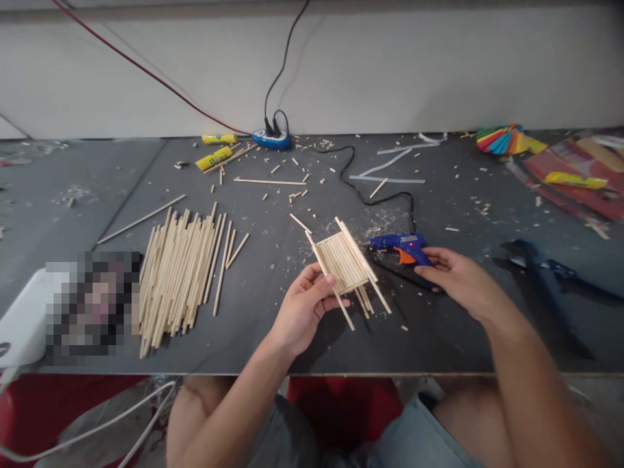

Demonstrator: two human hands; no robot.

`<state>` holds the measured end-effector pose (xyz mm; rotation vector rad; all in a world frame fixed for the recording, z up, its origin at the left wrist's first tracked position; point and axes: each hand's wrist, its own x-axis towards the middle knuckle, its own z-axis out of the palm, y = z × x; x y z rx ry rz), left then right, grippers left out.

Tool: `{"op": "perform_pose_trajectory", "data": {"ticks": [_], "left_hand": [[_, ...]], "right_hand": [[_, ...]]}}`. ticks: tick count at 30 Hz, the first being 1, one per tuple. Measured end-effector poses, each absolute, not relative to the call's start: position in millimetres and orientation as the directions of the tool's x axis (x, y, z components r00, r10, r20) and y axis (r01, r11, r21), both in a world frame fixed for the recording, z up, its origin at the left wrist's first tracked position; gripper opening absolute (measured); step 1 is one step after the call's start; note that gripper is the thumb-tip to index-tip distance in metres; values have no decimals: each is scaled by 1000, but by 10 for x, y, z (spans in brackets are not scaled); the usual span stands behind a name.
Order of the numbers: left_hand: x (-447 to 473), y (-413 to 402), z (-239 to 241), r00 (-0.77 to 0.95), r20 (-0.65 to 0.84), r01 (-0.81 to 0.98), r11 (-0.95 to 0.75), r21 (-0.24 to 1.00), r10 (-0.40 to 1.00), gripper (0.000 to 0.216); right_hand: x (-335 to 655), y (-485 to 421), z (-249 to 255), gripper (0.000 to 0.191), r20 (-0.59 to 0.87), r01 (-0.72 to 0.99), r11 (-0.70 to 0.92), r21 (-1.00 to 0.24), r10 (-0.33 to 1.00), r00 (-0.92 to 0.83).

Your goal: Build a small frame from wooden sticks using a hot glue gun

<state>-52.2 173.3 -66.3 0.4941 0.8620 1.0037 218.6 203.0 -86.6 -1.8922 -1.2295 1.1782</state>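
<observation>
Between the thumb and fingers of my left hand (309, 299) is a small frame of wooden sticks (344, 260), tilted above the table. Its middle is a panel of sticks laid side by side, with longer sticks jutting out along both sides. On the right, my right hand (453, 276) has its fingers round the handle of a blue glue gun (397, 244) with an orange trigger. A small red light glows on the gun, and its nozzle points left toward the frame. Left of my hands lies a large pile of wooden sticks (178, 276).
A blue power strip (272, 138) with plugged-in cords stands by the wall. Yellow glue tubes (214, 158), clear glue sticks (387, 179) and cut stick bits litter the back. Dark-handled pliers (560, 266) lie right. A white device (34, 318) sits at the left edge.
</observation>
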Motion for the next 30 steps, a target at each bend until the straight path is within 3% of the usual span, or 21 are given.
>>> {"op": "perform_pose_trajectory", "data": {"ticks": [6,12,18,24,30], "left_hand": [[-515,1731,-685,245,-399,-521,467,714,884,19],[-507,1727,-684,252,-397,-520,469,714,883,16],[-463,1693,-695,328,-424,-490,536,687,844,19],[-425,1647,-705,477,-422,-412,621,667,771,23],[-424,1628,-704,630,-436,-267,706,656,643,24]], "right_hand": [[2129,1991,-693,13,-567,26,-569,-822,821,61],[2036,1958,-631,9,-523,-275,-517,-811,850,-56],[2038,1938,-656,20,-429,-303,-446,-842,894,-125],[1926,1956,-704,13,-472,-383,-441,-812,881,-14],[1848,1917,-701,12,-469,-257,-457,-852,883,-15]]}}
